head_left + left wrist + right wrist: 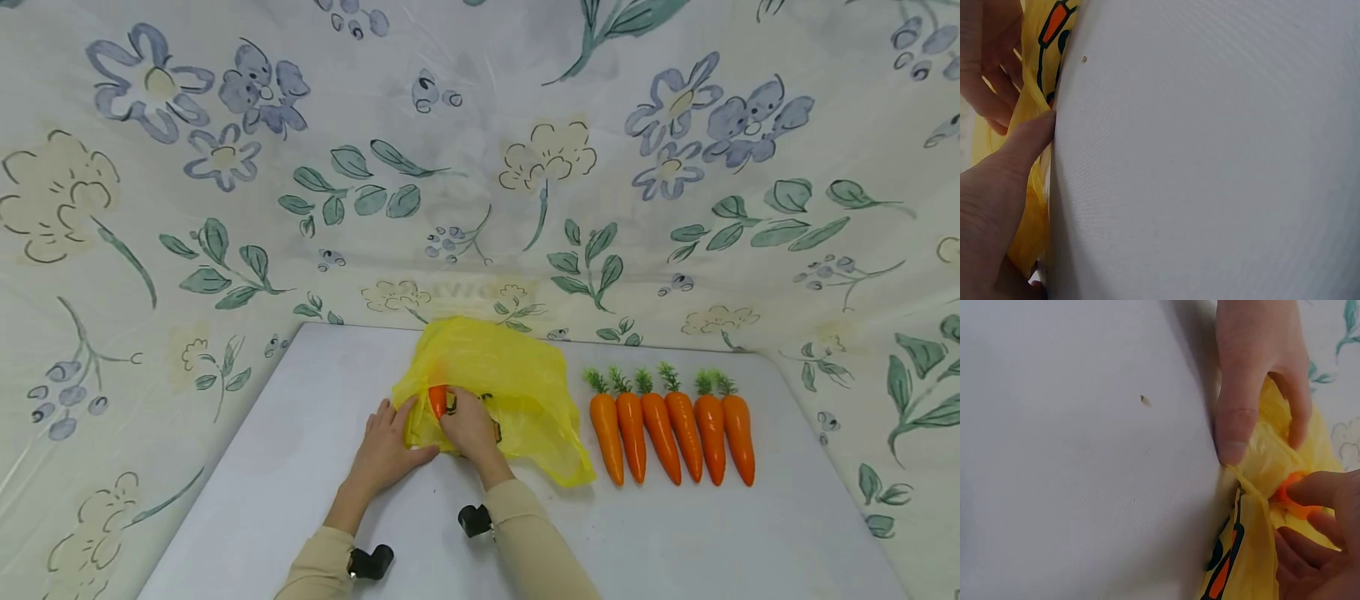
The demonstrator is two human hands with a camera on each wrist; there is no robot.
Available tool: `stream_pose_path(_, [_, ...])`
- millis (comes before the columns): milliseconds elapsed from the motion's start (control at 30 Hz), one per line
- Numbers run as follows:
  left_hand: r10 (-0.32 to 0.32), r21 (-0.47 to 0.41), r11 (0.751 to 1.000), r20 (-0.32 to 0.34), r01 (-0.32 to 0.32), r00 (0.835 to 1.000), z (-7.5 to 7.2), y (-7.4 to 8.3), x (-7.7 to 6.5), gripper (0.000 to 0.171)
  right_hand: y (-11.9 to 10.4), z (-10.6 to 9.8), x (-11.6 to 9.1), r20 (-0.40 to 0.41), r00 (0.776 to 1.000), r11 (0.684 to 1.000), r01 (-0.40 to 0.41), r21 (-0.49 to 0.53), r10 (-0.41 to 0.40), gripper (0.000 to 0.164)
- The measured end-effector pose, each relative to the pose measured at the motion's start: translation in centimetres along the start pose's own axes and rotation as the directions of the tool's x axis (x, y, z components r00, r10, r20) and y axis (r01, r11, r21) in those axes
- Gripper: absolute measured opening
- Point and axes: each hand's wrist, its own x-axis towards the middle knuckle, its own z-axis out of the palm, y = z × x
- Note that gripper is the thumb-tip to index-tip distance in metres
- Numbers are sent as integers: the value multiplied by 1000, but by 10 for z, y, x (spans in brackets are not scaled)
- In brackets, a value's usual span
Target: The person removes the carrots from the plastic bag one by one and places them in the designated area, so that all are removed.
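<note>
A yellow plastic bag [498,354] lies at the back of the table, its mouth toward me. My right hand [467,423] reaches into that mouth and holds an orange toy carrot [437,402], partly hidden by the bag. In the right wrist view the thumb lies against the orange carrot [1285,492], other fingers bent below. My left hand [381,454] spreads at the left of the mouth; its straight thumb [1032,134] presses the lower rim against the table, while its fingers lie along the bag's left side.
Several orange carrots [678,433] with green tops lie in a row right of the bag, tips toward me. The white table [247,467] meets a floral cloth backdrop [480,208] behind. Dark wrist cameras [371,562] sit at both sleeves.
</note>
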Motion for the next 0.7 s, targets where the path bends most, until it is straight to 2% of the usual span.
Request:
stream_pose_path(167, [7,-19,1000,-12,-7,1000,0,-1,-1,90,-4,5,4,-30,999,996,-36,-82,34,42])
stream_pose_path(367, [1,-15,1000,-5,-1,1000,-1,-1,0,90,-8,7,6,-63,997,982,-47,-185,36,34])
stream_pose_path(533, [-22,-12,1000,22,22,1000,-3,1,0,92,-13,11,5,-62,998,951,-34,-309,16,36])
stream_pose_path(700, [-14,1,1000,13,14,1000,-3,1,-1,92,-18,14,3,-42,998,917,20,-399,-40,38])
